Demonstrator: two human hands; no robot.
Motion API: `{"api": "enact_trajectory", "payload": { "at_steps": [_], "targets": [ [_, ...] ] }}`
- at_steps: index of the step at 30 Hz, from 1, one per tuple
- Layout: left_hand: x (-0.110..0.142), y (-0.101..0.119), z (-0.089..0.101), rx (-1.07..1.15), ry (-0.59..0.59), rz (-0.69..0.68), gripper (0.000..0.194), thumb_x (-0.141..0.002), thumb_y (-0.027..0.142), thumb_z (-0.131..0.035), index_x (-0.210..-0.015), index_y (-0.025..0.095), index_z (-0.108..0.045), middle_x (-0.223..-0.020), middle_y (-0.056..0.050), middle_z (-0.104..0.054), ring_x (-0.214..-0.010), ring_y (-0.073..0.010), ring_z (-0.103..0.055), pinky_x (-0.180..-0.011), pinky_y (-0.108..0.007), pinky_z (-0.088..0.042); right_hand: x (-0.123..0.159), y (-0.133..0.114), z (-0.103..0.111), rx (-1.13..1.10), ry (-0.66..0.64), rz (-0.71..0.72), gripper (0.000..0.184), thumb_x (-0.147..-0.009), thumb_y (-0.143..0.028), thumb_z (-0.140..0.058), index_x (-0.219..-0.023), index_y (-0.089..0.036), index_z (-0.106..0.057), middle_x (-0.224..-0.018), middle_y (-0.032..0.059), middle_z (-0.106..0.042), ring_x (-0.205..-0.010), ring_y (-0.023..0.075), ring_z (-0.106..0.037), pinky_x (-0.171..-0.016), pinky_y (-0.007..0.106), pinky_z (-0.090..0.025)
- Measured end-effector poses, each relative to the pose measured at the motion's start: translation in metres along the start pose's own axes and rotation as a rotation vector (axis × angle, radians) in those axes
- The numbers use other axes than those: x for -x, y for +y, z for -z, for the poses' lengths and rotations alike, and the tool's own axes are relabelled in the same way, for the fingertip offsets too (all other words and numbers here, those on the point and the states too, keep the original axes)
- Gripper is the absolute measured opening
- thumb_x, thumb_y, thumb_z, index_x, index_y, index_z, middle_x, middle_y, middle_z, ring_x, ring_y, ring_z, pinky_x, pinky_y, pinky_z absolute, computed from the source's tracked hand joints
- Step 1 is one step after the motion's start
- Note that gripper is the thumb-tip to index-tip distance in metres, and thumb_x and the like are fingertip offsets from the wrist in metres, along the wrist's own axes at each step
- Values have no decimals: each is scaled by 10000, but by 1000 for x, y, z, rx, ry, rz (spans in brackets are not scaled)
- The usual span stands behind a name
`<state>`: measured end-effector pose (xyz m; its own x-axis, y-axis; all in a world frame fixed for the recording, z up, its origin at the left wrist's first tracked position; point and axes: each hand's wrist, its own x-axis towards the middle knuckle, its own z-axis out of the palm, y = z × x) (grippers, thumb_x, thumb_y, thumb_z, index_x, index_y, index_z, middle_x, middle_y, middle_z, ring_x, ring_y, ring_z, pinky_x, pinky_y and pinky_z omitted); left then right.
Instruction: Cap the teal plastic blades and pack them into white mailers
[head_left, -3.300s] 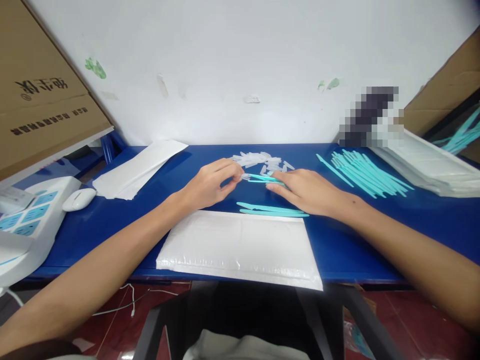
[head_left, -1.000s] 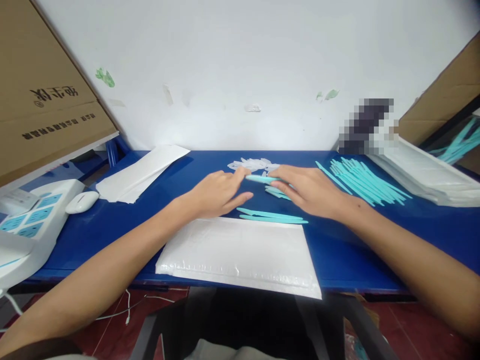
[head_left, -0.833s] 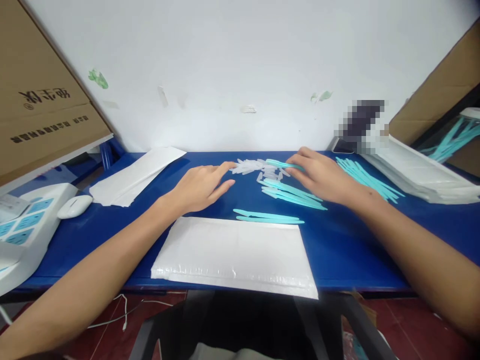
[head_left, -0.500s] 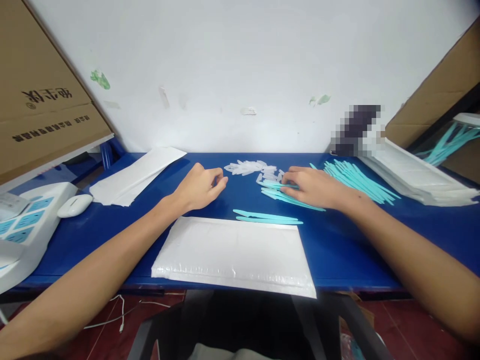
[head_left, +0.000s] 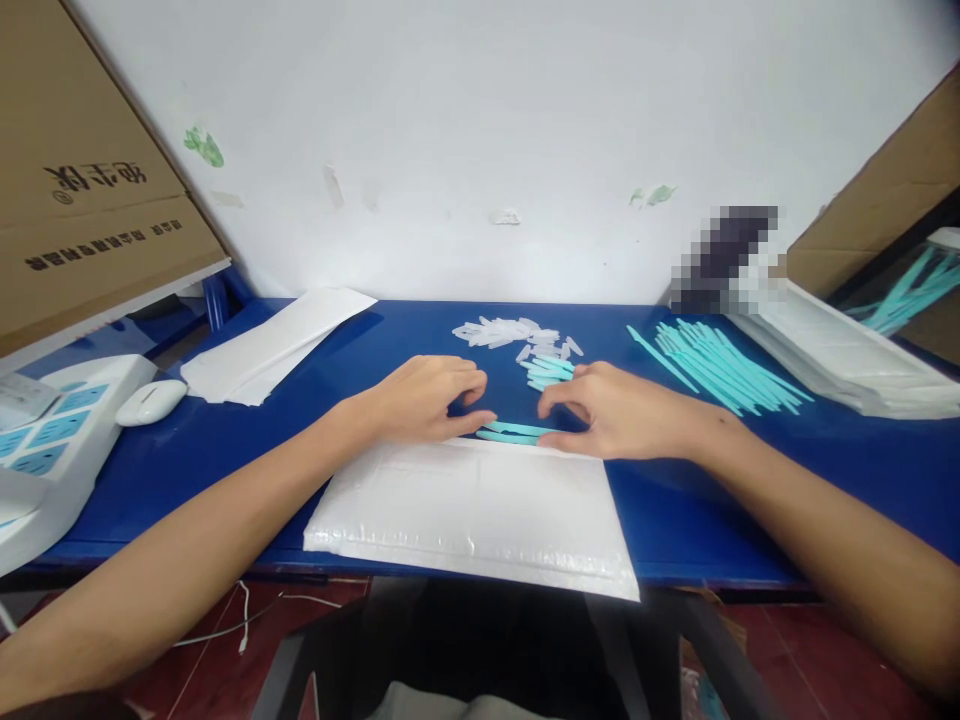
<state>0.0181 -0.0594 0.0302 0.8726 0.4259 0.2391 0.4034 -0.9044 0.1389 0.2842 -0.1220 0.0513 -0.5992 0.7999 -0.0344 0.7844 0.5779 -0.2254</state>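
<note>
"Where is the pair of turquoise sticks (head_left: pixel 512 433)?"

"On the blue bench (head_left: pixel 675 520), between the two hands, just beyond the far edge of the padded envelope (head_left: pixel 469 510)."

"And what has just changed?"

"The right hand (head_left: pixel 634 410) has left the small turquoise bundle (head_left: pixel 551 372) and come nearer the body, over this pair. The left hand (head_left: pixel 431 400) has moved in too, so I'd say the pair is now what both hands attend to."

"Which way does it lie?"

"Flat, long axis running left to right, roughly along the envelope's far edge. The left ends point at the left thumb; the right ends are hidden by the right hand, so I can't tell how they finish."

"How is each grip?"

"Both spread, thumb apart from forefinger, nothing pinched. Whether either thumb touches the sticks, I can't tell."

"Farther out?"

"The bundle sits just beyond the right fingers, with clear plastic pieces (head_left: pixel 499 332) behind it. The large turquoise pile (head_left: pixel 727 365) lies off to the right, white sheets (head_left: pixel 274 345) to the left."
</note>
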Motion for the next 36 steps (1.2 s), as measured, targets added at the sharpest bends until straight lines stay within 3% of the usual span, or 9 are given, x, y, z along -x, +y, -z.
{"api": "enact_trajectory", "payload": {
  "at_steps": [4, 9, 12, 16, 19, 23, 28, 32, 36],
  "targets": [
    [1, -2, 0, 29, 28, -55, 376, -1023, 500, -487, -810, 192, -515, -751, -3, -572, -648, -142, -493, -609, -293, -362, -2, -5, -2, -69, -91, 6, 301, -913, -430, -646, -1027, -174, -754, -744, 18, -666, -599, 136, -523, -618, 302, -363],
    [1, -17, -7, 15, 159, 24, 393, -1076, 392, -344, -838, 182, -576, -759, -28, -610, -686, -167, -535, -667, -317, -401, -3, 2, -1, -53, -55, -63, 243, -922, -369, -614, -1006, -179, -739, -980, 66, -726, -778, 178, -607, -691, 305, -398],
    [1, -27, -11, -7, 204, 134, 394, -1066, 402, -346, -938, 173, -640, -852, -58, -667, -775, -204, -589, -735, -348, -445, -4, 5, -2, -82, -93, -101, 217, -934, -384, -585, -914, -196, -691, -841, 36, -696, -706, 164, -567, -647, 297, -369],
    [1, -40, -17, -64, 171, 237, 435, -1053, 415, -362, -1229, 156, -664, -1147, -130, -662, -1077, -287, -577, -981, -462, -462, -3, 8, -4, -77, -116, -73, 210, -969, -390, -527, -884, -213, -601, -681, -8, -605, -607, 149, -493, -613, 296, -326],
    [2, -49, -21, -70, 118, 313, 483, -1053, 425, -356, -1387, 179, -604, -1372, -156, -578, -1265, -331, -494, -1066, -545, -419, -3, 11, -3, -21, 7, -27, 208, -982, -376, -506, -869, -215, -573, -694, -3, -612, -625, 158, -525, -662, 309, -359],
    [1, -53, -23, -29, 4, 310, 535, -1070, 442, -311, -1529, 216, -466, -1610, -129, -418, -1486, -356, -317, -1156, -609, -319, -3, 18, -1, 23, 341, -2, 217, -1004, -377, -488, -917, -207, -589, -910, 65, -719, -791, 204, -642, -821, 356, -425],
    [-1, -53, -20, 7, -154, 278, 614, -1076, 503, -274, -1626, 231, -282, -1703, -90, -269, -1589, -358, -126, -1222, -627, -188, -4, 25, -6, -93, 506, -84, 256, -1050, -387, -418, -1142, -202, -569, -943, 81, -761, -810, 228, -706, -702, 320, -458],
    [-1, -51, -19, -6, -136, 260, 582, -1076, 474, -294, -1599, 223, -335, -1667, -92, -354, -1570, -347, -191, -1224, -585, -201, -6, 29, -11, -91, 493, -42, 354, -1070, -321, -337, -1335, -184, -528, -1030, 102, -754, -877, 237, -713, -747, 336, -484],
    [-2, -49, -18, -61, -63, 227, 540, -1066, 442, -336, -1530, 190, -450, -1508, -149, -517, -1410, -338, -407, -1154, -549, -311, -8, 33, -15, -51, 522, -30, 367, -1069, -334, -337, -1296, -160, -566, -1134, 141, -719, -974, 260, -683, -808, 362, -483]
  ]
}}
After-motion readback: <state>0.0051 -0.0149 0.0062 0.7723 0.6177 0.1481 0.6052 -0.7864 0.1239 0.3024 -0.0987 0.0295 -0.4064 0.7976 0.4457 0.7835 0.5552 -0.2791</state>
